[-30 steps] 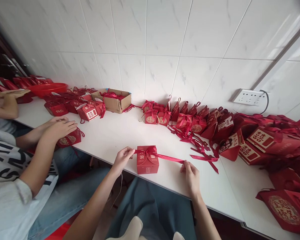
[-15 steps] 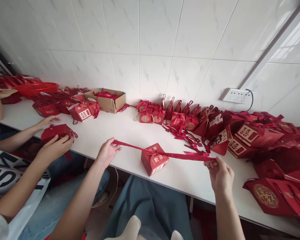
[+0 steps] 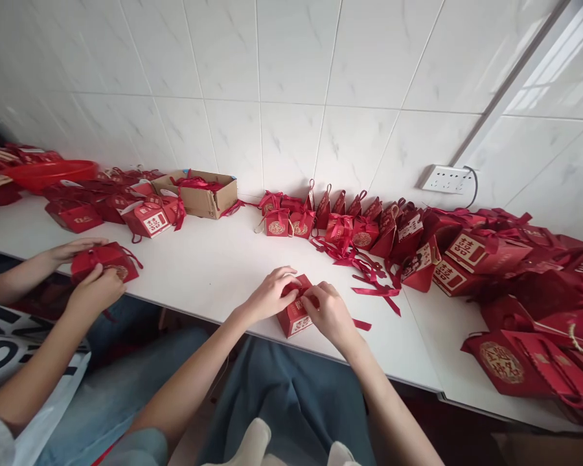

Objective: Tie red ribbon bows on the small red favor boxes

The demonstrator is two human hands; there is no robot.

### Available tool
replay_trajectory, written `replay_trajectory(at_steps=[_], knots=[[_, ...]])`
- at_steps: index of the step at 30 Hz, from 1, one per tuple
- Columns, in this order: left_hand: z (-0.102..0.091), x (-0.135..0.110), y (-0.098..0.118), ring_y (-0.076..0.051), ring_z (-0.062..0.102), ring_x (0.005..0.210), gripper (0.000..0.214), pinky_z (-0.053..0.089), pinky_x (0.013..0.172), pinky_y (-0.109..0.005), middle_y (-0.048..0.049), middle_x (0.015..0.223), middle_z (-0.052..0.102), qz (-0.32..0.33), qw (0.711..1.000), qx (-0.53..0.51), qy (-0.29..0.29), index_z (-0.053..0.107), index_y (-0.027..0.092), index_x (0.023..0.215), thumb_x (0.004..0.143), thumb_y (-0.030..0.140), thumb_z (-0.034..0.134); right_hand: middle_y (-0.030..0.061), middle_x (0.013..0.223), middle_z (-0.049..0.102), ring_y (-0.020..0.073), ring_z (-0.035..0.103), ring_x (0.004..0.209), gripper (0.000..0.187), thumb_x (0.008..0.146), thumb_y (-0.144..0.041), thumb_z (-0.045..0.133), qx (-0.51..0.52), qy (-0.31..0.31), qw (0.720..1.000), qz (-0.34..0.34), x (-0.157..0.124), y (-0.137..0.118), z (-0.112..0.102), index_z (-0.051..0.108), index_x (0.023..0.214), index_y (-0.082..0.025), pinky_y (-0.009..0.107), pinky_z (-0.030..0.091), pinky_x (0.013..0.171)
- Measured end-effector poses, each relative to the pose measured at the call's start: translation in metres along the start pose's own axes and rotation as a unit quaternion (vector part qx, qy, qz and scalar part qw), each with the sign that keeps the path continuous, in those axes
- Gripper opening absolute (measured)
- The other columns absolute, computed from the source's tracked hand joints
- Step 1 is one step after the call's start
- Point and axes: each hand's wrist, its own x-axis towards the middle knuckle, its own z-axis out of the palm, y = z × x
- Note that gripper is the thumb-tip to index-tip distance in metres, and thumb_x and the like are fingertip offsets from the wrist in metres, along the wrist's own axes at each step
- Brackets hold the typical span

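Observation:
A small red gift box (image 3: 296,323) with gold lettering stands near the table's front edge, its top partly covered by my hands. My left hand (image 3: 272,296) is closed in a pinch on the dark red ribbon at the top of the box. From the other side my right hand (image 3: 329,314) pinches the same ribbon, its fingertips close to the left ones. A loose end of the ribbon (image 3: 362,325) lies on the table to the right of my right hand. The crossing of the ribbon is hidden behind my fingers.
Rows of red gift boxes (image 3: 276,223) line the wall, with cut ribbons (image 3: 376,275) before them. Larger red boxes (image 3: 508,362) pile up at the right. A cardboard box (image 3: 199,202) holds ribbons. At left, a co-worker's hands (image 3: 94,285) handle another red box.
My hands have come inward from wide apart, where they held the ribbon stretched across the box, and now meet over its top. The co-worker's hands have shifted around their box.

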Motion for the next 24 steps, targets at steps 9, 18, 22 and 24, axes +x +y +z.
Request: replay_trajectory(at_steps=[9,18,22,24], knots=[[-0.005,-0.026,0.019,-0.018,0.057,0.077,0.022,0.049,0.073,-0.032,-0.0039,0.083,0.054,-0.054,0.989,0.138,0.001,0.061,0.021,0.077,0.090,0.023,0.043,0.0107,0.077,0.060,0.0275,0.059,0.072,0.017,0.081,-0.005,0.055,-0.202,-0.079,0.976,-0.002,-0.002,-0.012,0.007,0.058,0.071,-0.018,0.035,0.046,0.060],[0.000,-0.019,0.025,-0.020,0.054,0.084,0.014,0.046,0.078,-0.032,-0.0026,0.079,0.060,-0.045,0.993,0.099,-0.051,0.059,0.020,0.075,0.082,0.011,0.051,0.0079,0.072,0.057,0.0248,0.058,0.069,0.017,0.078,-0.006,0.051,-0.243,-0.101,0.964,-0.044,-0.002,-0.009,0.008,0.051,0.068,-0.020,0.033,0.045,0.059],[-0.002,-0.016,0.025,-0.018,0.056,0.087,0.010,0.047,0.081,-0.030,-0.0019,0.083,0.061,-0.038,0.990,0.098,-0.096,0.060,0.019,0.077,0.079,0.011,0.056,0.0062,0.067,0.055,0.0239,0.057,0.064,0.018,0.077,-0.007,0.049,-0.227,-0.069,0.968,-0.084,-0.008,0.007,0.015,0.046,0.066,-0.021,0.033,0.046,0.055],[0.000,-0.016,0.023,-0.018,0.056,0.088,0.007,0.047,0.080,-0.029,-0.0018,0.083,0.061,-0.045,0.990,0.092,-0.099,0.059,0.019,0.075,0.079,0.013,0.058,0.0051,0.066,0.053,0.0234,0.056,0.062,0.020,0.082,-0.011,0.044,-0.207,-0.024,0.973,-0.099,-0.011,0.011,0.016,0.043,0.065,-0.022,0.033,0.046,0.052]])
